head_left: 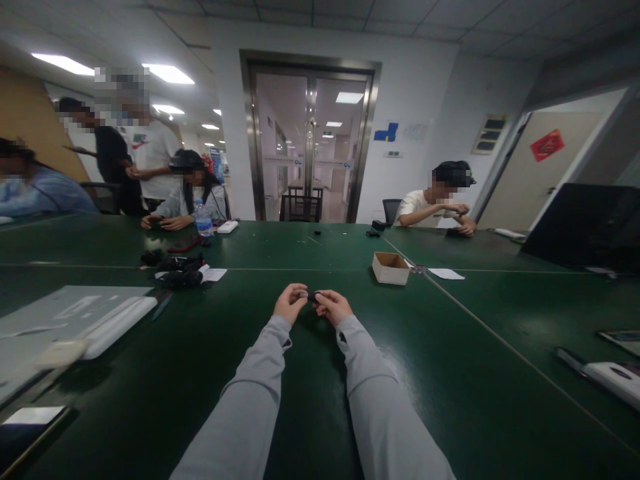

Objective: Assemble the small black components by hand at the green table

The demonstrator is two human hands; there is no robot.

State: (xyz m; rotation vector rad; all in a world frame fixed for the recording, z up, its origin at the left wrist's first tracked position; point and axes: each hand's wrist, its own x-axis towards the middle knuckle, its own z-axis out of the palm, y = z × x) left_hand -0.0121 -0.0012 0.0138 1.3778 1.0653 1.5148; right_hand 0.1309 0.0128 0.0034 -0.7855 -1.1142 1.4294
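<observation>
Both my hands meet over the middle of the green table, arms stretched forward in grey sleeves. Between them is a small black cylindrical piece, too small to name more exactly. My left hand pinches its left end, where a paler grey bit shows at the fingertips. My right hand grips the right end between thumb and fingers. The fingers cover much of the piece.
An open cardboard box stands ahead to the right, near white paper. Black gear lies to the left, by a grey panel. A water bottle stands farther back. Several people sit or stand beyond the table.
</observation>
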